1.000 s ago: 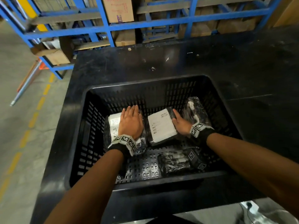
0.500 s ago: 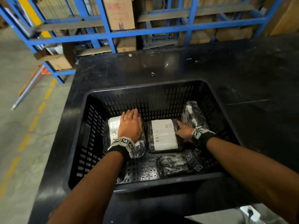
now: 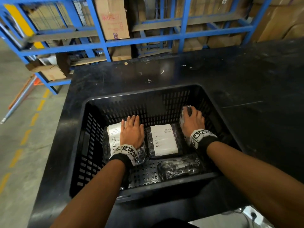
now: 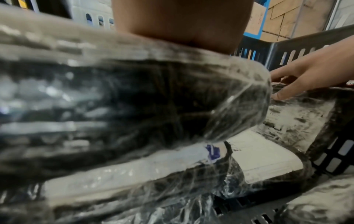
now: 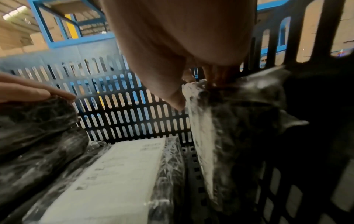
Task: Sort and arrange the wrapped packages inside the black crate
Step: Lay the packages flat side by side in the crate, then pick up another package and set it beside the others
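A black slotted crate (image 3: 164, 94) stands on a black table and holds several packages in clear wrap. My left hand (image 3: 131, 132) lies flat, fingers straight, on the left labelled package (image 3: 113, 137) (image 4: 134, 98). The middle labelled package (image 3: 162, 140) (image 5: 118, 174) lies flat beside it, with no hand on it. My right hand (image 3: 192, 120) grips the top of a dark wrapped package (image 3: 185, 111) (image 5: 229, 121) that stands tilted against the crate's right wall. Another dark package (image 3: 179, 167) lies along the near wall.
The black table (image 3: 246, 76) stretches behind and to the right of the crate. Blue metal racking (image 3: 148, 40) with cardboard boxes stands beyond the table. A concrete floor with yellow dashes (image 3: 24, 137) lies to the left.
My right hand left the middle package, which now lies flat, and moved right to take hold of the dark package at the crate's right wall. The left hand stayed put.
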